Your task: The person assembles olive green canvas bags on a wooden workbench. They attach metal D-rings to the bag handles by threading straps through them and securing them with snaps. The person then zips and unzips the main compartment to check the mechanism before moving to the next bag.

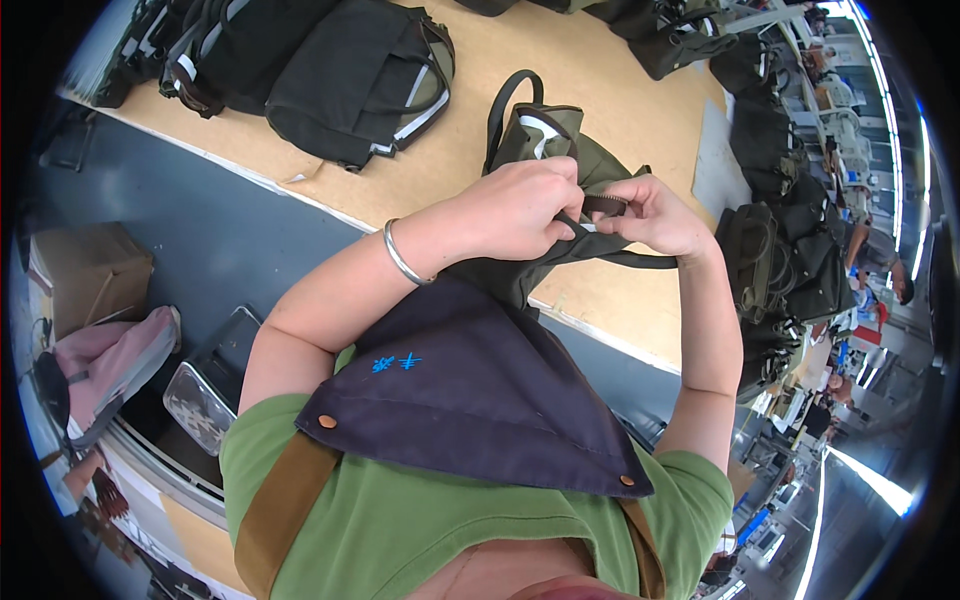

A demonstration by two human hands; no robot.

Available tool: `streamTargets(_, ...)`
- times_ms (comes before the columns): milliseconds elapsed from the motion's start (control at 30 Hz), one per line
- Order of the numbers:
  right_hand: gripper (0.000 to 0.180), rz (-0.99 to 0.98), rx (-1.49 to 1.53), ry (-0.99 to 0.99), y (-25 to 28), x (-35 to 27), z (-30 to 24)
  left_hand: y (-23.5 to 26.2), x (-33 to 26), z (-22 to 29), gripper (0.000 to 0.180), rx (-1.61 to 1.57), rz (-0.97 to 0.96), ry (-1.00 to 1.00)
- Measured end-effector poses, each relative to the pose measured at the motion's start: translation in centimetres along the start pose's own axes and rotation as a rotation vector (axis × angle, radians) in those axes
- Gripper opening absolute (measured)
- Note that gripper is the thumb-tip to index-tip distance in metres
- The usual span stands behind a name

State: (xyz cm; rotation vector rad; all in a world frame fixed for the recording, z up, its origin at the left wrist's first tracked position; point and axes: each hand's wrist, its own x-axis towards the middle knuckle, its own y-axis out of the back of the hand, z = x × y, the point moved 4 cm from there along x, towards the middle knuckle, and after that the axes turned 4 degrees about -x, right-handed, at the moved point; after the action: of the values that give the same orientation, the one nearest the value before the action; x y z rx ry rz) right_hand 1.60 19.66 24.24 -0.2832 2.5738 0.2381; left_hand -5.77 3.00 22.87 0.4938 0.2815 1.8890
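Observation:
An olive-green and dark bag lies at the near edge of the table, in front of my body. My left hand is closed on its fabric, fingers curled down at the bag's edge. At the other side of the opening, my right hand pinches the bag's edge beside a zipper. A small white piece shows between the two hands. The bag's dark strap loop stands up at the far left of it, and its lower part hangs over the table edge against my dark apron.
Dark backpacks lie on the tan table to the left. More dark bags are piled on the right. A grey sheet lies near the table's right side. A cardboard box and a chair with a pink garment stand at left.

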Motion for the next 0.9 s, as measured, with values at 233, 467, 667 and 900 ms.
streamTargets(233, 0.006, 0.047, -0.169, -0.133, 0.7, 0.2, 0.5, -0.1, 0.1, 0.0, 0.009, -0.023, -0.010, 0.005)
streamTargets(467, 0.007, 0.021, 0.002, -0.005, -0.1, -0.3, 0.1, 0.0, 0.2, -0.5, 0.011, -0.027, 0.015, -0.026)
streamTargets(667, 0.015, 0.039, -0.153, 0.042, 0.4, -0.2, 0.4, 0.1, 0.2, -0.7, 0.012, -0.028, 0.030, -0.004)
streamTargets(900, 0.018, 0.083, -0.240, 0.088, 0.3, 0.3, -0.2, 0.0, -0.1, -0.9, 0.013, -0.020, 0.091, -0.044)
